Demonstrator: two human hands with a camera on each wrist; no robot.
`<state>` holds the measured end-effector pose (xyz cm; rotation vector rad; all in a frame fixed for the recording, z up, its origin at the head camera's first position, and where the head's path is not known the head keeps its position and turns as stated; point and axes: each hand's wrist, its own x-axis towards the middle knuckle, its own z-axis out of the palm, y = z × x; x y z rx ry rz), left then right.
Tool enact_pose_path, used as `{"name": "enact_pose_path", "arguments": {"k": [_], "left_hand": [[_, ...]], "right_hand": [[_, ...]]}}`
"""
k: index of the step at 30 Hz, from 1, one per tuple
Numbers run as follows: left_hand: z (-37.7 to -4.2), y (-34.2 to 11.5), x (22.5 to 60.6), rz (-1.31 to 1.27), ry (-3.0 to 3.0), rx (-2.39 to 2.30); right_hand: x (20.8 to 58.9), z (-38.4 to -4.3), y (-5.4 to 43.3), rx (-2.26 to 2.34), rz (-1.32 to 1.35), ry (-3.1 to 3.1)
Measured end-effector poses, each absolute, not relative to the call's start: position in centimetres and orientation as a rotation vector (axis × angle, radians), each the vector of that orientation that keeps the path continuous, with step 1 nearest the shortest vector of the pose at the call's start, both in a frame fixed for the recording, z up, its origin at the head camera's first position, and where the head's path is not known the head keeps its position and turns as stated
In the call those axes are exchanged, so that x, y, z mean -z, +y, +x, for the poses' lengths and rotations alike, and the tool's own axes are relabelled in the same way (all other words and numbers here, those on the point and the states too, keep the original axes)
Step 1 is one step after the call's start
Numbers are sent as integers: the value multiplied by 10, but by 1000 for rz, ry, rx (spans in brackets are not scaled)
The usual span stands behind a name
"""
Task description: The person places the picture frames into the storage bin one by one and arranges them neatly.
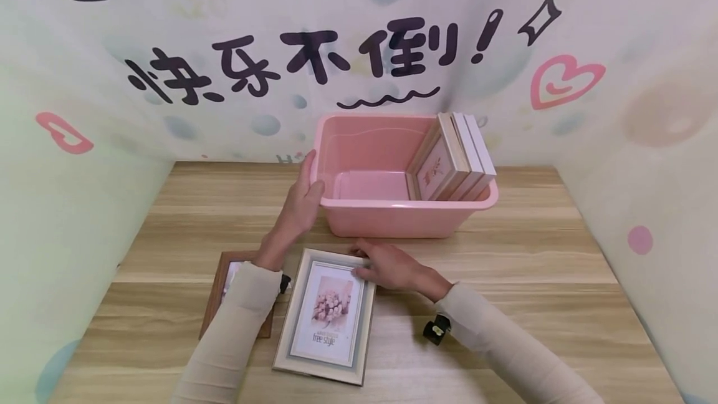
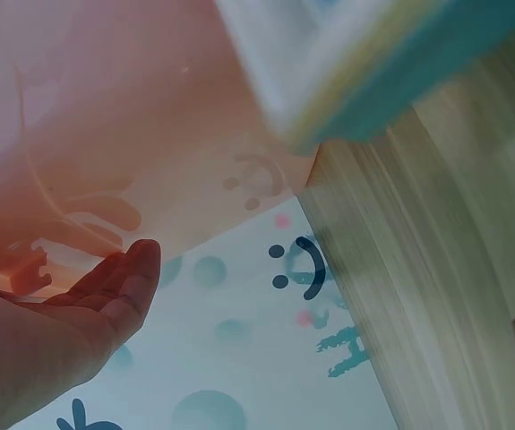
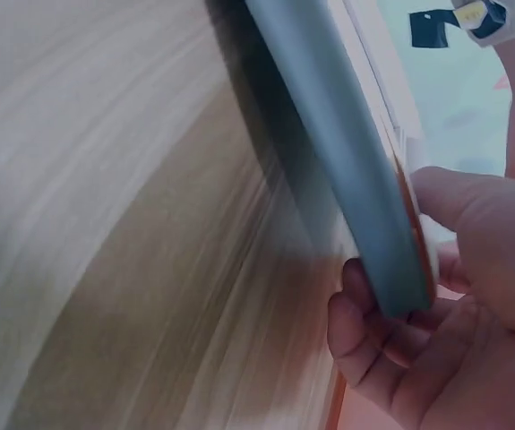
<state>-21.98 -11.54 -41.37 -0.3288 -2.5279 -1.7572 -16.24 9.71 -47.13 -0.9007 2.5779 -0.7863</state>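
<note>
My left hand (image 1: 303, 201) grips the left rim of a pink plastic bin (image 1: 392, 221); in the left wrist view its fingers curl at the bin's edge. At the upper right corner of a cream picture frame (image 1: 331, 310), my right hand (image 1: 389, 265) pinches with the thumb on the front and the fingers underneath. The right wrist view shows that frame's edge (image 3: 347, 170) tilted up over the table. A flower print and the words "free style" face up in it. Several picture frames (image 1: 462, 154) stand upright at the bin's right end.
A brown wooden frame (image 1: 215, 292) lies on the table, partly hidden under my left sleeve (image 1: 224, 329). Behind the bin hangs a printed cloth (image 1: 252, 117), with more cloth on both sides. The wood-grain table (image 1: 533, 248) extends right of the bin.
</note>
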Motion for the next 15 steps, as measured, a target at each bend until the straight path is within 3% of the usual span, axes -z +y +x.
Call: {"name": "enact_pose_path", "arguments": {"k": [15], "left_hand": [[-220, -115, 414, -343, -2537, 1741]], "right_hand": [[462, -168, 117, 1173, -864, 2247]]}}
